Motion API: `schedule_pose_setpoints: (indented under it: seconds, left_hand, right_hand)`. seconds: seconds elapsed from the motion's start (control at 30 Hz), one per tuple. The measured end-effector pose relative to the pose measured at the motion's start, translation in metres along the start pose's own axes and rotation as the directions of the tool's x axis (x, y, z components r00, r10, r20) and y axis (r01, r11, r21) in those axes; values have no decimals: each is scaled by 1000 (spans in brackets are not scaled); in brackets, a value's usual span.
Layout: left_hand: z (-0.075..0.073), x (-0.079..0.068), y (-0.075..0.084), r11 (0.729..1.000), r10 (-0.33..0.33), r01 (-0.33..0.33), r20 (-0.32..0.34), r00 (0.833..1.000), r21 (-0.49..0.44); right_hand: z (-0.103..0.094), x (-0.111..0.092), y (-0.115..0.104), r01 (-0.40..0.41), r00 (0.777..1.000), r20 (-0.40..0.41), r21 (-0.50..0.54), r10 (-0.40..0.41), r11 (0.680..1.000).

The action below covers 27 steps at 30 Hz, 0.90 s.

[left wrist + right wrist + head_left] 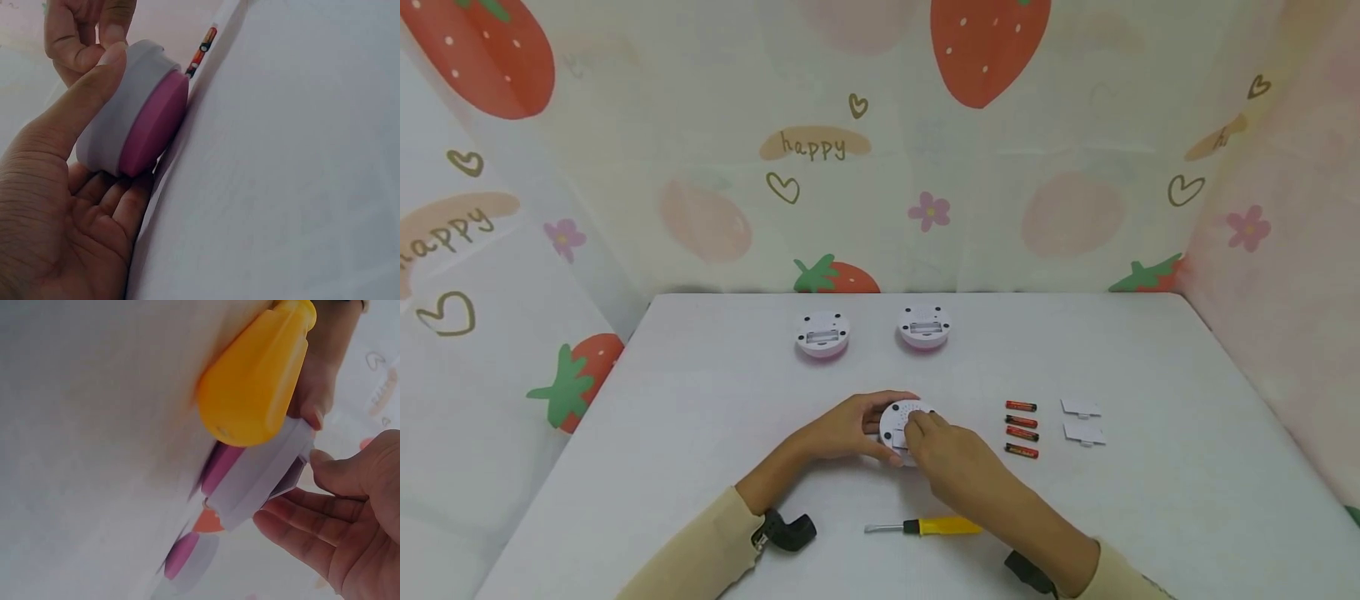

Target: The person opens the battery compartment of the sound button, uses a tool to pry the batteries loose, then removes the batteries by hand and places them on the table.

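A round device with a white base and pink lower half (156, 119) is gripped at its edge by my left hand (844, 429), thumb near, fingers round the far side. Its underside, with dark feet and small holes, faces up in the head view. My right hand (958, 462) pinches the battery cover (291, 477), which stands tilted up from the white base (250, 481) in the right wrist view. From the head, the right fingers hide much of that cover. A screwdriver (943, 526) with a yellow handle lies on the table, just in front of the device.
Two similar devices, a left one (822, 335) and a right one (924, 327), rest upside down at the back with bare battery compartments. To the right lie several red batteries (1022, 421) in a column, beside two white battery covers (1082, 421). A patterned cloth (850, 217) hangs behind the table.
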<state>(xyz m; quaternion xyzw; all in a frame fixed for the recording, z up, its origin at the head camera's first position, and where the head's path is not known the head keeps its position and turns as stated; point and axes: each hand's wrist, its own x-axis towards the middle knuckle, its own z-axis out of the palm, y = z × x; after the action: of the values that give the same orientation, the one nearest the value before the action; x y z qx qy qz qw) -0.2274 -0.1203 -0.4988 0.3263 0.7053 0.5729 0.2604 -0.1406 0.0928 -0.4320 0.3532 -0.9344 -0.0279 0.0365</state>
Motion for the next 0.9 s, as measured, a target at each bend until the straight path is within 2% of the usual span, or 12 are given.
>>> schedule_pose_setpoints:
  seconds: [0.3,0.63,0.9]
  left_hand:
    - [-1,-1,2,1000,-10,10,-13,1000,18]
    - [3,1,-2,999,-29,29,-32,999,-16]
    - [3,2,3,999,-44,45,-45,998,7]
  right_hand:
    - [-5,-3,5,14,999,-39,-9,-14,1000]
    - [-11,-22,23,-16,999,-37,-77,13,997]
    - [-7,-51,44,-73,987,-147,-81,61,994]
